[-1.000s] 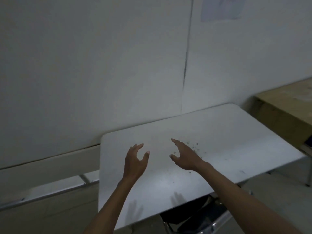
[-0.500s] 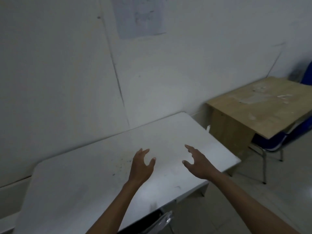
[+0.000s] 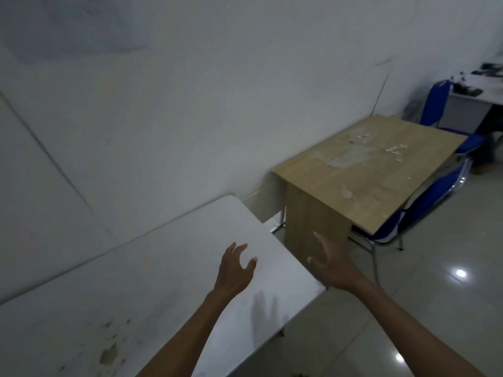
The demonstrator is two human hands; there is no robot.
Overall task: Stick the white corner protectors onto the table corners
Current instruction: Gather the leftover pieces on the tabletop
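Since half a second ago the view has swung right: the white table (image 3: 141, 289) has slid lower left and the wooden table (image 3: 362, 170) shows fully. The left hand (image 3: 235, 270) hovers over the white top, fingers spread, empty. The right hand (image 3: 330, 263) (also empty) is splayed past its edge. Small white bits, too blurred to identify, lie on the wooden table.

You had two empty hands (image 3: 234, 270) up, one white table (image 3: 152, 281), one wooden table (image 3: 362, 170), two blue chairs (image 3: 435, 104).

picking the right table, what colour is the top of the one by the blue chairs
Light wood-brown tabletop, with pale patches; head view.
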